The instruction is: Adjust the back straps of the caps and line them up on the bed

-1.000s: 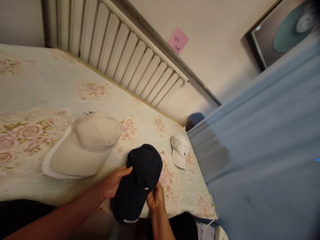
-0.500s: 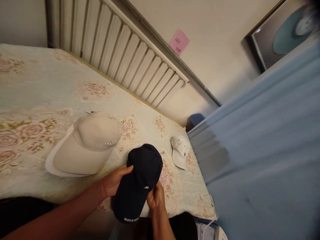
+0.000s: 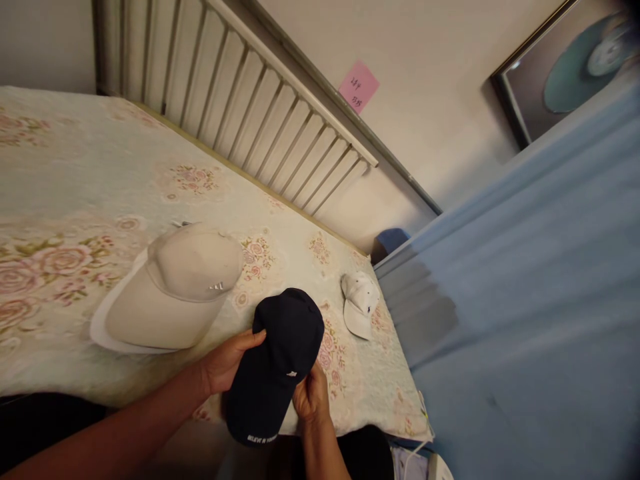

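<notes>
Both hands are occupied with one item, a navy baseball cap (image 3: 289,330), held up over the near edge of the floral-covered bed (image 3: 320,213). Its brim points down toward the person, with pale lettering along the brim's edge and a small white emblem at the crown's base.

The left hand (image 3: 224,365) grips the cap's left side, thumb on top; its other fingers are mostly hidden, so I cannot tell how far they close. The right hand (image 3: 313,395) is at the opposite edge, fingers curled in against the cap, their tips out of sight.

As far as progress shows, the navy cap is in hand and not set down. A beige cap (image 3: 195,270) lies on the bed to the left, and a smaller white cap (image 3: 359,300) lies farther right; neither hand touches them.
</notes>
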{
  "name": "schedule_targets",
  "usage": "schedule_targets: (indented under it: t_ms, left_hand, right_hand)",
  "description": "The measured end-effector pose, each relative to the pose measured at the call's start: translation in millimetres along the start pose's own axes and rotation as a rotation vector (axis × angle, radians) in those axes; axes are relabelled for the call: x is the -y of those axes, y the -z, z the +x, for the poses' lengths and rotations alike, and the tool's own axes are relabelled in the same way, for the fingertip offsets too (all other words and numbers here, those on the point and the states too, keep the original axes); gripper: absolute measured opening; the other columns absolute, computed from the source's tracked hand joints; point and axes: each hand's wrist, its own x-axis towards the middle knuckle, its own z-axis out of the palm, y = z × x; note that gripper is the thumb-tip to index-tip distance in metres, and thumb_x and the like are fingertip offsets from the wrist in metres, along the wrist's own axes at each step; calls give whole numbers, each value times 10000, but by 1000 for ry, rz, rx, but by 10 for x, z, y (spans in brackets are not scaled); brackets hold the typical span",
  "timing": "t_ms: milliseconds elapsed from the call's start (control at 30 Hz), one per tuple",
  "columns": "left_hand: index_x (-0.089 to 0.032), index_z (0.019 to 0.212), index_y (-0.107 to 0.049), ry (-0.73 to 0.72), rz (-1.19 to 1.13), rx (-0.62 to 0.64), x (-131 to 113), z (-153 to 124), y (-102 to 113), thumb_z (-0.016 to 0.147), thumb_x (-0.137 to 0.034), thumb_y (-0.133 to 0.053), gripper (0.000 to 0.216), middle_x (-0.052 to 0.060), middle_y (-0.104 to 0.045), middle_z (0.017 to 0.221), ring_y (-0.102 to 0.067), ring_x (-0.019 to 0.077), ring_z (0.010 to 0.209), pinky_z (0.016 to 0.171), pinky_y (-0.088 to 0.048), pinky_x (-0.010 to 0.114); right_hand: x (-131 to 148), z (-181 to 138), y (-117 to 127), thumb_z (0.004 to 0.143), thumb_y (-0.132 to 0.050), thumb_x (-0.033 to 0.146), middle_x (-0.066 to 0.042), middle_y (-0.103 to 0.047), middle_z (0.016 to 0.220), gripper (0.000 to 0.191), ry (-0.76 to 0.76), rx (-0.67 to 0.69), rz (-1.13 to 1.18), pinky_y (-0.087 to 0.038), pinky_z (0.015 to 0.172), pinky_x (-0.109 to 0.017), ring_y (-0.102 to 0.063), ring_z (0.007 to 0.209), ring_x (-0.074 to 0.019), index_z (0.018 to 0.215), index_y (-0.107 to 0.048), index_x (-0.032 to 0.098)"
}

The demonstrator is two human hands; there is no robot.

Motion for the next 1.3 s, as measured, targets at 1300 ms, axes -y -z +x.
schedule_targets:
  t_ms: [1300]
  left_hand:
    - [-128,1165,-634,-7,0,-18,6,30,67,857,-304,-561,362,131,-741,929,-681,273,833,926,-423,460]
  right_hand:
    - [0,6,19,811,-607,209,-69,-738,955,228,9,14,26,-493,979,-390,-677,991,-193,1017,-659,126]
